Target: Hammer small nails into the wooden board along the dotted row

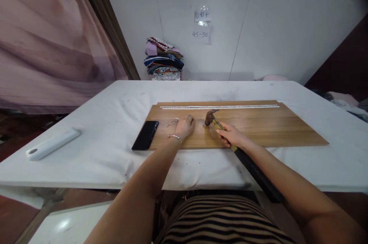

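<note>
A claw hammer (212, 117) with a yellow and black handle is gripped near its head by my right hand (230, 135). Its rusty head is at the surface of a wooden board (258, 127), beside some small dark specks. My left hand (185, 126) rests on the same board, left of the hammer head, with its fingers curled closed. Whatever those fingers hold, if anything, is hidden. Several thin nails (172, 123) lie loose just left of that hand.
A black phone (145, 135) lies on the board's left end. Two white strips (220, 107) run along its far edge. A white-handled tool (54, 144) lies on the white-covered table (100, 121) at left. Folded cloths (163, 60) are stacked by the wall behind.
</note>
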Demonstrator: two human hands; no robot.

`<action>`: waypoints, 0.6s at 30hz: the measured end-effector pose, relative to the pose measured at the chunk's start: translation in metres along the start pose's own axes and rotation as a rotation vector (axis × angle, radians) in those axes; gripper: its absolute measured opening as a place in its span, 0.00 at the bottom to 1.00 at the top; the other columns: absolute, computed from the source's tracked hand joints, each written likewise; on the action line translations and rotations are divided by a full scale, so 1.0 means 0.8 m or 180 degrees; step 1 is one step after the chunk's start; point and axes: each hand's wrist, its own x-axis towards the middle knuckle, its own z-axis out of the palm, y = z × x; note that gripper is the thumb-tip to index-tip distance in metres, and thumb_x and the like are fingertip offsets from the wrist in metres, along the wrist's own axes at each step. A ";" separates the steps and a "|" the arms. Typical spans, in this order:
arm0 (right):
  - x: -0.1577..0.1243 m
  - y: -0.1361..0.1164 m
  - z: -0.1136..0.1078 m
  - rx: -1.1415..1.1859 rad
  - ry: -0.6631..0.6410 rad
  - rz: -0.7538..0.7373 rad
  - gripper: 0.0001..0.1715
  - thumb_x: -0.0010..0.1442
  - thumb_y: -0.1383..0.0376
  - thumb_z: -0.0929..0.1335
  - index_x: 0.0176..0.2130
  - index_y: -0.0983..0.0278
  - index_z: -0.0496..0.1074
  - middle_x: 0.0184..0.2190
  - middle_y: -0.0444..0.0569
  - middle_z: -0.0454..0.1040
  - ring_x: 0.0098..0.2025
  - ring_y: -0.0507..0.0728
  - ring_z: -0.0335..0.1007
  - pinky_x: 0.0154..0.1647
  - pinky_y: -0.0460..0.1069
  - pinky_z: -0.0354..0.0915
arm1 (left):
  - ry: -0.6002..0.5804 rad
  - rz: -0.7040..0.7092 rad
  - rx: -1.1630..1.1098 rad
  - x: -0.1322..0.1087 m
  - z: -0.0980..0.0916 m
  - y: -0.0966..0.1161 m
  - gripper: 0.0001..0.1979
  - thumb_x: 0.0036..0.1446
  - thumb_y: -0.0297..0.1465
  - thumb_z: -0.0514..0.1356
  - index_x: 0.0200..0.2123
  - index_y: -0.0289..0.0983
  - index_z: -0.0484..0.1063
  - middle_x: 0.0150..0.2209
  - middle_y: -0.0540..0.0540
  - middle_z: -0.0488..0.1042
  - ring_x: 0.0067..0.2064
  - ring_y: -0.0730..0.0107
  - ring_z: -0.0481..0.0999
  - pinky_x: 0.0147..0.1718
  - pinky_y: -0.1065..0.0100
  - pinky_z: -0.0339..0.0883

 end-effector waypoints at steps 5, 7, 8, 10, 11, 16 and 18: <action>-0.001 0.000 0.003 0.0025 -0.0031 0.0055 0.18 0.53 0.60 0.69 0.44 0.59 0.63 0.19 0.33 0.60 0.13 0.45 0.52 0.11 0.40 0.50 | 0.0028 -0.0014 0.0033 0.001 0.003 -0.002 0.10 0.62 0.26 0.54 0.37 0.35 0.75 0.41 0.39 0.77 0.46 0.59 0.74 0.50 0.61 0.66; -0.001 0.000 0.003 0.0025 -0.0058 0.0044 0.18 0.52 0.60 0.69 0.43 0.60 0.63 0.19 0.33 0.60 0.14 0.45 0.52 0.11 0.40 0.50 | 0.0022 -0.0016 0.0006 0.000 0.003 -0.002 0.10 0.63 0.26 0.53 0.37 0.35 0.75 0.41 0.39 0.77 0.46 0.59 0.74 0.50 0.61 0.66; 0.000 0.000 0.003 0.0020 -0.0076 0.0044 0.18 0.52 0.60 0.69 0.43 0.60 0.63 0.19 0.33 0.60 0.14 0.45 0.51 0.11 0.40 0.50 | 0.0027 -0.0027 -0.0008 0.000 0.003 -0.002 0.10 0.63 0.26 0.53 0.37 0.35 0.75 0.41 0.39 0.77 0.46 0.59 0.74 0.50 0.61 0.66; 0.000 0.000 0.003 0.0024 -0.0103 0.0052 0.19 0.52 0.59 0.69 0.42 0.60 0.63 0.20 0.33 0.60 0.14 0.45 0.51 0.11 0.40 0.50 | 0.0037 -0.0038 -0.0027 0.000 0.003 -0.002 0.10 0.63 0.27 0.53 0.37 0.36 0.75 0.41 0.39 0.77 0.46 0.59 0.74 0.50 0.61 0.66; 0.000 0.000 0.003 0.0033 -0.0107 0.0057 0.19 0.52 0.58 0.70 0.42 0.59 0.63 0.20 0.32 0.61 0.14 0.45 0.51 0.11 0.40 0.50 | 0.0044 -0.0035 -0.0034 0.000 0.003 -0.003 0.10 0.63 0.27 0.53 0.37 0.36 0.75 0.41 0.39 0.77 0.46 0.60 0.74 0.50 0.61 0.66; -0.001 -0.002 0.002 0.0075 0.0001 0.0114 0.18 0.52 0.58 0.70 0.40 0.59 0.62 0.20 0.33 0.61 0.14 0.45 0.52 0.11 0.40 0.50 | 0.0043 -0.0024 -0.0059 0.001 0.005 -0.003 0.10 0.63 0.26 0.53 0.36 0.36 0.75 0.40 0.40 0.77 0.46 0.60 0.75 0.50 0.61 0.66; -0.001 -0.003 0.001 0.0046 0.0050 0.0095 0.17 0.51 0.59 0.69 0.40 0.59 0.62 0.20 0.33 0.61 0.14 0.45 0.52 0.11 0.40 0.50 | 0.0042 -0.0033 -0.0055 0.001 0.005 -0.003 0.10 0.63 0.26 0.53 0.35 0.36 0.75 0.40 0.40 0.77 0.45 0.60 0.75 0.50 0.61 0.66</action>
